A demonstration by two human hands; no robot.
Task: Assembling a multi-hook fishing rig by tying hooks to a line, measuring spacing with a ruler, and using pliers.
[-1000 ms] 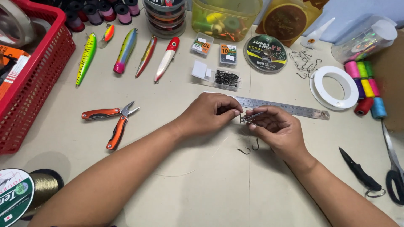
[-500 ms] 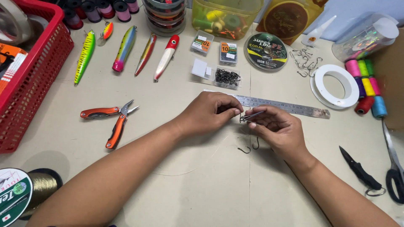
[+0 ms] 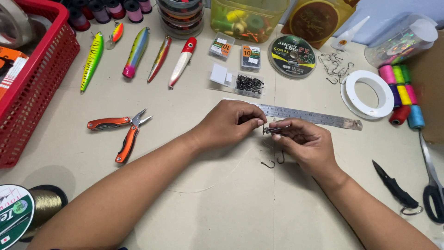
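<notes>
My left hand (image 3: 230, 123) and my right hand (image 3: 306, 141) meet at the middle of the table, just in front of a steel ruler (image 3: 314, 116). Between the fingertips of both hands sits a small dark fish hook (image 3: 269, 130) with thin clear line. My left thumb and forefinger pinch at its left end, my right fingers pinch its right end. Two loose hooks (image 3: 274, 162) lie on the table under my right hand. A faint strand of line (image 3: 208, 184) trails across the table toward me.
Orange-handled pliers (image 3: 124, 132) lie at left, a red basket (image 3: 34, 88) at far left. Several fishing lures (image 3: 136, 53), hook boxes (image 3: 249, 84), line spools (image 3: 292, 56), a white ring (image 3: 367, 94), thread spools (image 3: 402, 92), a black knife (image 3: 393, 186) and scissors (image 3: 432, 185) surround the work spot.
</notes>
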